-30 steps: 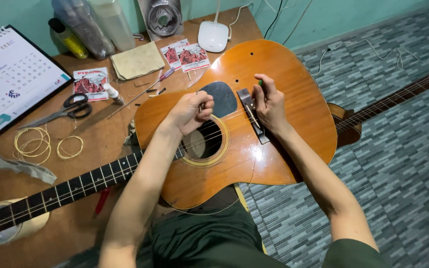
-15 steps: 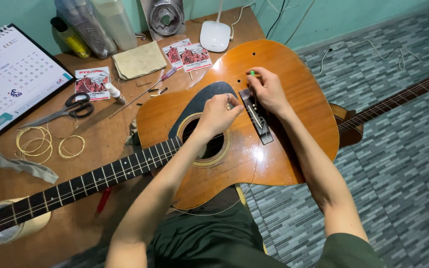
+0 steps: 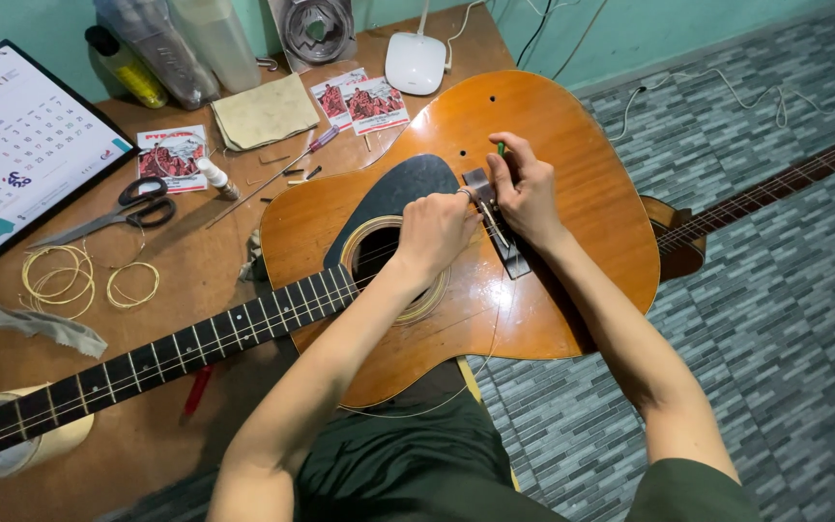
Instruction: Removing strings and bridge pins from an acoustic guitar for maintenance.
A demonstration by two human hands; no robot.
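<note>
i have the acoustic guitar [image 3: 495,290] lying face up across my lap and the edge of the wooden table [image 3: 195,280], its neck [image 3: 176,353] running out to my left and its orange-brown body under both hands. my left hand [image 3: 434,232] sits curled over the strings just between the sound hole [image 3: 384,261] and the bridge [image 3: 497,227], fingers drawn in tight and pinching at a thin string; i cannot tell how firm that pinch is. my right hand [image 3: 529,188] rests on the far side of the bridge, thumb and forefinger closed narrow around a small green-tipped bridge pin [image 3: 500,148], held upright just above the bridge. the 2 hands are almost touching across the bridge.

on the table to my left lie black-handled scissors [image 3: 113,213], 2 coils of wire string [image 3: 84,280], a grey scrap of cloth [image 3: 36,324] and a desk calendar [image 3: 16,145]. further back sit 3 red string packets [image 3: 355,100], a folded tan cloth [image 3: 263,111], a small white tube [image 3: 215,177], a thin screwdriver [image 3: 273,174], clear plastic bottles [image 3: 176,48] and a white router-like box [image 3: 416,63]. a roll of tape [image 3: 31,440] lies under the neck near the headstock end. a 2nd guitar neck [image 3: 775,188] stretches over the grey tiled floor [image 3: 775,338] on my right.
</note>
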